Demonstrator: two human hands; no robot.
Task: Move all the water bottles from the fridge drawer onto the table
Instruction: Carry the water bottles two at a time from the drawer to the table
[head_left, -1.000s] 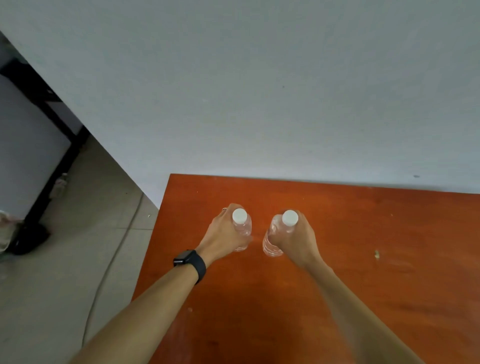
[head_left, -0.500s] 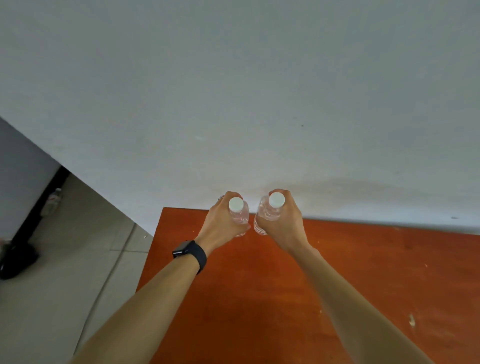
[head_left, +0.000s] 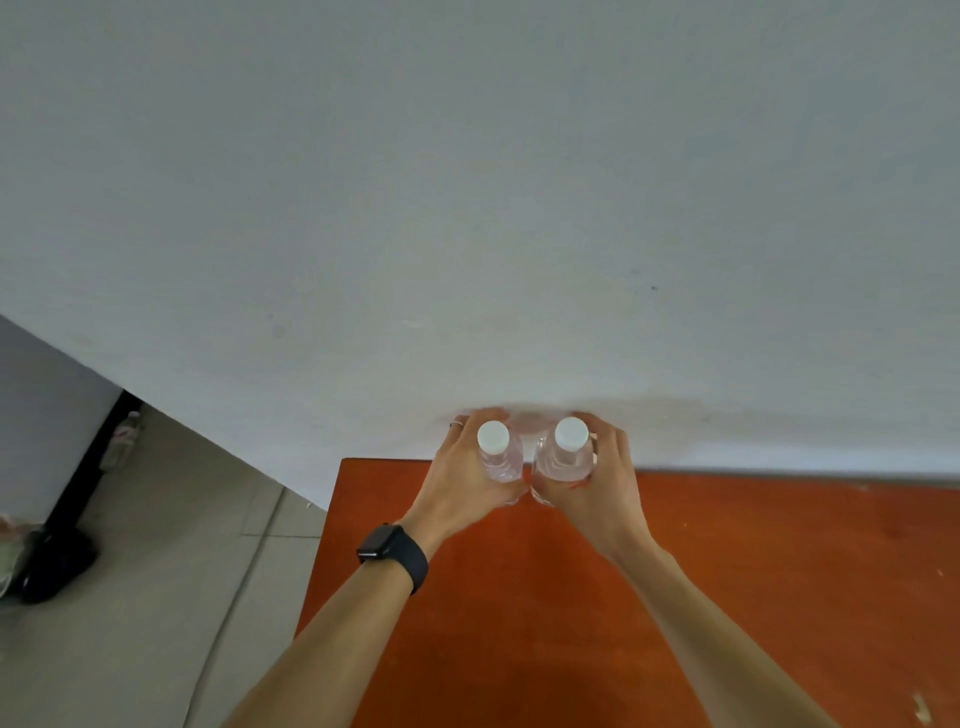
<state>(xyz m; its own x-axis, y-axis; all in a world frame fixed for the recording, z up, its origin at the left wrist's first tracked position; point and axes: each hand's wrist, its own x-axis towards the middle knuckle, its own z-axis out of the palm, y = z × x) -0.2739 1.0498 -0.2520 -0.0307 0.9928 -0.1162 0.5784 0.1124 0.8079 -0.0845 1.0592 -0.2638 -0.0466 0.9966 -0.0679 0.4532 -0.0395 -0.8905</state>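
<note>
Two clear water bottles with white caps stand upright side by side at the far edge of the orange-brown table (head_left: 727, 561), close to the wall. My left hand (head_left: 457, 483), with a black watch on the wrist, grips the left bottle (head_left: 498, 457) round its body. My right hand (head_left: 602, 483) grips the right bottle (head_left: 566, 454) the same way. The two bottles nearly touch. Their bases are hidden behind my fingers. The fridge drawer is out of view.
A grey-white wall (head_left: 467, 208) rises right behind the table's far edge. Left of the table is a tiled floor (head_left: 156, 571) with a dark stand (head_left: 83, 467), a black shoe (head_left: 52, 566) and another bottle (head_left: 124, 431) on the floor.
Both hands have carried the bottles away from me, from the table's middle to its far edge by the wall, and brought them closer together.
</note>
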